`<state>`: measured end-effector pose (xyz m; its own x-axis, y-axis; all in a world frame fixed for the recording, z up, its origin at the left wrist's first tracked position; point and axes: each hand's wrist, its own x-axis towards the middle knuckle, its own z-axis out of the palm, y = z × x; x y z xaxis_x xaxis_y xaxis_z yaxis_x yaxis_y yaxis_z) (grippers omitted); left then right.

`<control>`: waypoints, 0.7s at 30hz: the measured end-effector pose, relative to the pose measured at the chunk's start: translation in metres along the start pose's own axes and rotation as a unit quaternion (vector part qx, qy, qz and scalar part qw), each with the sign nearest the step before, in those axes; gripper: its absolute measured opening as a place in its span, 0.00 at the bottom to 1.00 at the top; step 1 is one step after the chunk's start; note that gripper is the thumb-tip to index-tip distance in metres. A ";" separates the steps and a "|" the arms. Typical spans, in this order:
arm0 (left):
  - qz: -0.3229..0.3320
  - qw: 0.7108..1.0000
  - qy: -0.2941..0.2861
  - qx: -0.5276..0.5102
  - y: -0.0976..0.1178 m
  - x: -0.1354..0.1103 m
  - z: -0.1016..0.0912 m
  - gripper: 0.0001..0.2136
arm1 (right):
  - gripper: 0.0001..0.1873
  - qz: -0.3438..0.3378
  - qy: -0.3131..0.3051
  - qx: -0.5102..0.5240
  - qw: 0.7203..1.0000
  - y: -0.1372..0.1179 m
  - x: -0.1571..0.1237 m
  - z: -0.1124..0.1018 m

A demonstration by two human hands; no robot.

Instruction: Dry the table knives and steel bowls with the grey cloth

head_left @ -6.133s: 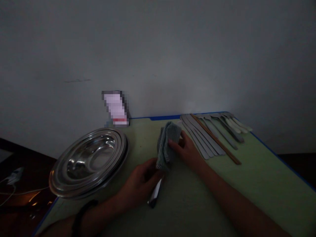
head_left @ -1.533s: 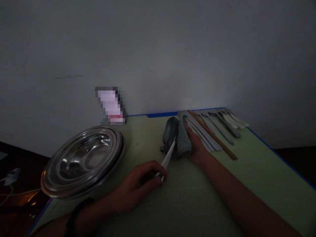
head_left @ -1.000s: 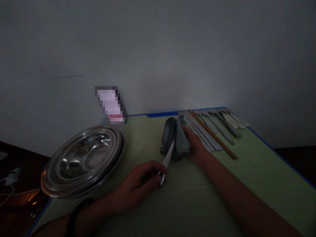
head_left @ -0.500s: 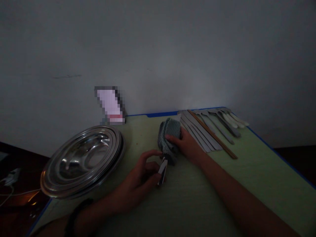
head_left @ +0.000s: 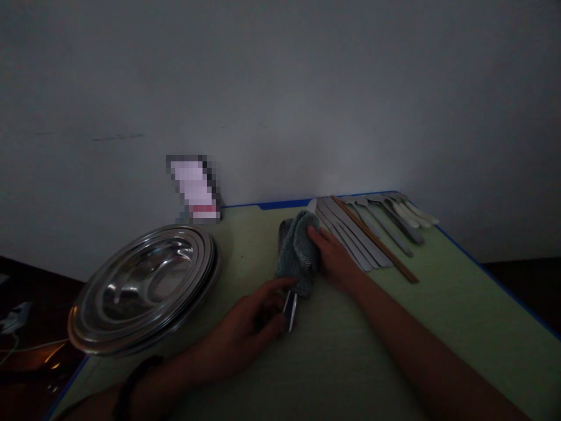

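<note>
My left hand [head_left: 258, 318] pinches the flat, shiny handle of a metal utensil [head_left: 290, 310] between thumb and fingers. The utensil's far part is hidden under a folded grey-green cloth [head_left: 298, 248], so its kind does not show. My right hand [head_left: 331, 254] grips the cloth from the right, thumb on top, wrapped about the utensil. Just beyond the right hand lie several flat metal knives [head_left: 350, 237], side by side, and a pair of brown chopsticks [head_left: 377, 240].
Nested steel basins [head_left: 144, 286] stand on the left of the pale green table [head_left: 350, 362]. Behind them a blurred-out phone [head_left: 195, 187] leans on the wall [head_left: 280, 105]. Metal spoons [head_left: 385, 225] and white-handled utensils [head_left: 412, 213] lie at the far right.
The cloth has shifted and opened out in my right hand, its thumb now further right. My left hand has turned the utensil's handle slightly and stays near the same spot.
</note>
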<state>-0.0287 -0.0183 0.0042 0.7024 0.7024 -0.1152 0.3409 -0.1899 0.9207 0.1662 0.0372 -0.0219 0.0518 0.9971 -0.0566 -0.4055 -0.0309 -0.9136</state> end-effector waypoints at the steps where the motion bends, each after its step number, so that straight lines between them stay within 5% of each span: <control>1: -0.002 1.000 0.003 0.004 0.001 0.001 0.000 0.19 | 0.09 0.019 0.019 0.070 0.997 -0.001 0.002 0.000; 6: -0.019 1.000 -0.001 0.001 0.005 0.003 0.000 0.16 | 0.14 0.113 0.107 0.269 0.951 -0.010 0.010 -0.003; 12: -0.037 0.999 -0.012 0.010 0.005 0.002 0.000 0.14 | 0.17 0.103 0.057 0.340 0.933 -0.013 0.005 -0.001; 15: -0.070 0.997 0.022 -0.032 0.000 0.004 0.002 0.10 | 0.19 0.091 0.078 0.362 0.925 -0.008 0.003 0.009; 21: -0.110 0.987 0.098 -0.065 -0.002 0.014 0.003 0.09 | 0.22 0.030 0.065 0.222 0.972 0.001 0.042 0.030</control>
<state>-0.0181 -0.0103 -0.0004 0.4810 0.8388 -0.2552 0.3797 0.0631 0.9229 0.1404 0.0815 -0.0132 0.1200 0.9762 -0.1808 -0.7639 -0.0255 -0.6449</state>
